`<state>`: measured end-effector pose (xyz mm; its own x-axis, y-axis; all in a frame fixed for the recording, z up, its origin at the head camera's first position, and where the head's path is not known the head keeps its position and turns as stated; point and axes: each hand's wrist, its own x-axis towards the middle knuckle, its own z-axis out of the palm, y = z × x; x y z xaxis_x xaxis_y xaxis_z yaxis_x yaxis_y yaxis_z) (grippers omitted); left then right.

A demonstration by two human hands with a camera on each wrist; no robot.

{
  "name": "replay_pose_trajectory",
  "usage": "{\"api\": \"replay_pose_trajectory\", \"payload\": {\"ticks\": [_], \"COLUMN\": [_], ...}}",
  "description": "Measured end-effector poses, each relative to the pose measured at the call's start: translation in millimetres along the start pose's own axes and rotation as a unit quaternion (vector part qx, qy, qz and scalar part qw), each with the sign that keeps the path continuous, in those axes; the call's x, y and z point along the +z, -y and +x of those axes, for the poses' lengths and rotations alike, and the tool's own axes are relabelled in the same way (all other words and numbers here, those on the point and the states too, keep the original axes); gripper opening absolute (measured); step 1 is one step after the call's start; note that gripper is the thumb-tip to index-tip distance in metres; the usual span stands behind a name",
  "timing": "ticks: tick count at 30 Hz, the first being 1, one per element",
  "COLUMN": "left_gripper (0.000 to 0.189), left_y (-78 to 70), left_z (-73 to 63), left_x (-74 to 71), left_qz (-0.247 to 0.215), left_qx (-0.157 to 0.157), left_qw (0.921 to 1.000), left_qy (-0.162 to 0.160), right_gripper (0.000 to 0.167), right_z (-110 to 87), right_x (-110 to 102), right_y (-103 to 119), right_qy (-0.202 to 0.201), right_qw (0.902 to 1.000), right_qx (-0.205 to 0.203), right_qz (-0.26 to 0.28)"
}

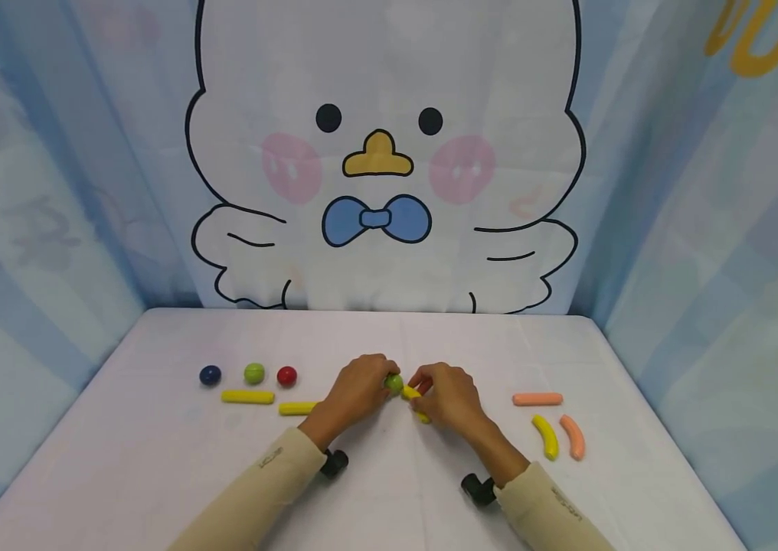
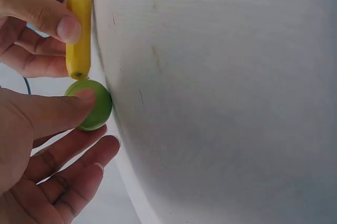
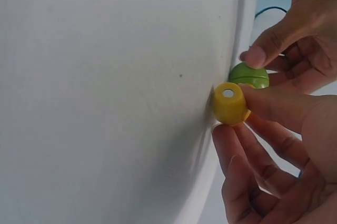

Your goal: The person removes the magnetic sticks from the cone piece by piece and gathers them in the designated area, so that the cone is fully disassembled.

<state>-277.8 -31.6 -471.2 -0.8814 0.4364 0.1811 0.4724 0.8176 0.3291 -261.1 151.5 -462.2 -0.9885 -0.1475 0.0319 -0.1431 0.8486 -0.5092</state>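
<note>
My left hand [image 1: 359, 389] pinches a green ball [image 2: 98, 109] between thumb and fingers, low over the table. Opposite it, my right hand [image 1: 453, 399] grips a yellow rod-shaped piece [image 2: 79, 27] with thumb and fingertips. One end of this rod meets the green ball in the left wrist view. A small silvery dot marks the rod's other end in the right wrist view, where the green ball [image 3: 250, 75] shows just behind it. Part of the rod is covered by the right fingers.
On the left of the table [image 1: 389, 490] lie a dark blue ball [image 1: 210, 375], another green ball [image 1: 254, 373], a red ball [image 1: 286, 376] and yellow sticks [image 1: 247, 397]. To the right are a straight salmon stick [image 1: 537, 399], a curved yellow piece [image 1: 545, 437] and a curved salmon piece [image 1: 573, 437].
</note>
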Motion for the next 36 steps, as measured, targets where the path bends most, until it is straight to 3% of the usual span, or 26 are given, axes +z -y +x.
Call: {"api": "replay_pose_trajectory", "payload": {"ticks": [7,14,26,31,36], "left_gripper": [0.033,0.034,0.033,0.033,0.033], "left_y": [-2.8,-4.7,-5.2,-4.9,-1.3], "left_z": [1.8,1.2,0.7,0.6,-2.6], "left_x": [0.0,-1.1,-0.9,-1.9,-1.4], "left_qz": [0.004,0.005,0.009,0.032,0.041], "left_qx": [-0.001,-0.001,0.004,0.001,0.000], "left_qw": [1.0000,1.0000,0.9999,0.9995,0.9990], "left_qy": [0.001,-0.001,-0.008,-0.004,-0.020], "right_gripper": [0.020,0.020,0.027,0.028,0.027], "right_z": [-9.2,-22.3,-56.8,-66.0,-69.6], "right_x": [-10,-22,-48,-53,-52], "right_y": [-7,-20,-65,-76,-78], "right_qy": [-0.021,-0.029,-0.061,-0.064,-0.064], "right_qw": [0.9996,0.9982,0.9939,0.9927,0.9920], "right_qx": [0.011,0.048,0.073,0.072,0.067], "right_qz": [-0.014,-0.020,-0.056,-0.073,-0.085]}}
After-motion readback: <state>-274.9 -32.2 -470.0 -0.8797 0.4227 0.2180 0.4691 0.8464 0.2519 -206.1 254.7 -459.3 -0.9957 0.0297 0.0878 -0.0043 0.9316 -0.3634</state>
